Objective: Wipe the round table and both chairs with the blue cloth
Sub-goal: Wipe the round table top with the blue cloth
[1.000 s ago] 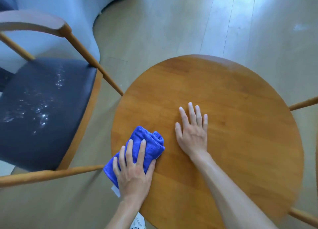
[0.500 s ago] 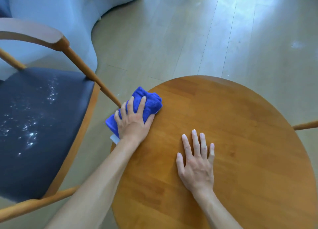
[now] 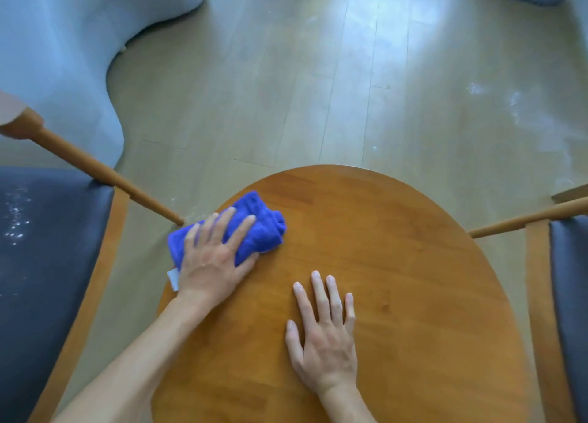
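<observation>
The round wooden table point(image 3: 413, 263) fills the lower middle of the head view. A folded blue cloth point(image 3: 261, 225) lies on its far left edge. My left hand point(image 3: 216, 257) presses flat on the cloth with straight fingers. My right hand point(image 3: 324, 333) rests flat on the bare tabletop, fingers spread, to the right of and nearer than the cloth. To the left stands a chair point(image 3: 47, 263) with a dark seat speckled with white crumbs. A second chair point(image 3: 569, 295) with a dark seat stands at the right edge.
The left chair's wooden arm point(image 3: 95, 168) slants down to the table's edge beside the cloth. The right chair's arm point(image 3: 525, 219) reaches the table's right side. A pale curved sofa point(image 3: 63, 57) stands at the back left. Light wooden floor point(image 3: 318, 88) lies beyond.
My left hand has slid the blue cloth from the table's near left edge along the left rim to its far left. My right hand has stayed flat on the tabletop.
</observation>
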`<state>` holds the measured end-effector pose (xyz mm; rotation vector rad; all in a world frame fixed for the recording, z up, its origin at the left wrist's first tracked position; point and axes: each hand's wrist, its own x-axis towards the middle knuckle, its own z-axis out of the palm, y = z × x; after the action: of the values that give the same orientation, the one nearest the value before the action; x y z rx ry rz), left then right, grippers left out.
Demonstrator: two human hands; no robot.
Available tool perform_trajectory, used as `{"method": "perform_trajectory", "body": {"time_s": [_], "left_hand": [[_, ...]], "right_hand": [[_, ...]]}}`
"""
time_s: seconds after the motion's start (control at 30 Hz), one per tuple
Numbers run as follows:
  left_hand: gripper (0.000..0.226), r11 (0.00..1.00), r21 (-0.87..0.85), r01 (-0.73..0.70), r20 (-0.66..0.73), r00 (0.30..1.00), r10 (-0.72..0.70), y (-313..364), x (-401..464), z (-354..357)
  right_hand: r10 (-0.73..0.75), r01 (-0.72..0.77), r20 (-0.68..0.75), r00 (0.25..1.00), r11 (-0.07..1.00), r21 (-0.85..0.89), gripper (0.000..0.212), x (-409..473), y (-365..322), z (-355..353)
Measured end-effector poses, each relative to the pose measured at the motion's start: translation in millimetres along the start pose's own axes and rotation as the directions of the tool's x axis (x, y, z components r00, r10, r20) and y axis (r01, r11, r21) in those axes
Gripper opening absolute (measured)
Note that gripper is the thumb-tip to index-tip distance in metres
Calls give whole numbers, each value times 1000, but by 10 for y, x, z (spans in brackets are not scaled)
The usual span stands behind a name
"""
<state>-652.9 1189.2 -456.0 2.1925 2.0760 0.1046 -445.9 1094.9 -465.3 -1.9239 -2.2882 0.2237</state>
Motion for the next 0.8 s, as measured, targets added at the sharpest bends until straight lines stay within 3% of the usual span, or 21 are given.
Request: {"method": "perform_trajectory", "body": {"time_s": [0.13,0.23,0.37,0.5,0.6,0.67,0.8], "left_hand": [[62,969,-44,245,-31,969,-246,231,312,30],[61,966,-58,251,13,968,-250,659,715,69],[64,1000,-27,-15,100,995,17,1425,1075,164],[63,930,-66,-363,164,915,369,1928,1064,251],[61,892,-73,-446,145,880,452,1708,1080,246],[60,911,-72,-406,136,901,412,1418,1038,187],[68,986,-81,-146,108,982,154,732,566,-18]], "right_hand": [[0,0,1,1000,1000,-3,60,5,10,8],[8,-8,6,1000,1000,23,63,-5,18,7],[16,-16,3,1000,999,31,63,-5,48,40],[0,-1,60,998,1000,19,59,-1,53,37],[6,-7,11,1000,996,93,60,-11,57,37],[8,-3,-37,999,991,131,62,-17,72,36],[21,-9,-45,999,968,252,57,-15,71,-36]]}}
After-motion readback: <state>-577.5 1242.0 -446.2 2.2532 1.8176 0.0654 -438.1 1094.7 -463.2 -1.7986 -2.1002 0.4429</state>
